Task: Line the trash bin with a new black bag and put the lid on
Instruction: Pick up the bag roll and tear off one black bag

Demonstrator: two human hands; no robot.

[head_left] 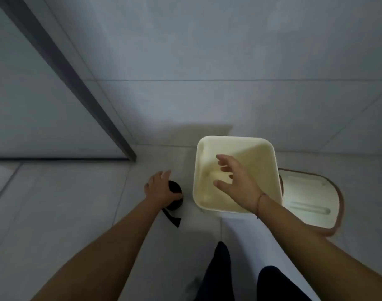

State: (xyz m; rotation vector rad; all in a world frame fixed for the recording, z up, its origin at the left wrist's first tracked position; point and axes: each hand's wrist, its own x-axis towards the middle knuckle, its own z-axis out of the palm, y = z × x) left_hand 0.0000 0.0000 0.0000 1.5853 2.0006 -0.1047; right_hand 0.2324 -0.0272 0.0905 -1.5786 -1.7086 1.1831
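A cream square trash bin (pixel 270 153) stands open and unlined on the tiled floor by the wall. Its lid (pixel 309 200), cream with a brown rim, lies flat on the floor just right of the bin. A black roll of bags (pixel 175 187) sits on the floor left of the bin, with a loose black end trailing toward me. My left hand (pixel 158 187) rests on top of the roll, fingers curled around it. My right hand (pixel 238 183) hovers over the bin's opening, fingers spread and holding nothing.
A grey tiled wall (pixel 207 61) rises behind the bin. A dark metal frame (pixel 77 83) of a glass partition meets the floor at the left. My legs in dark trousers (pixel 220 272) are at the bottom edge.
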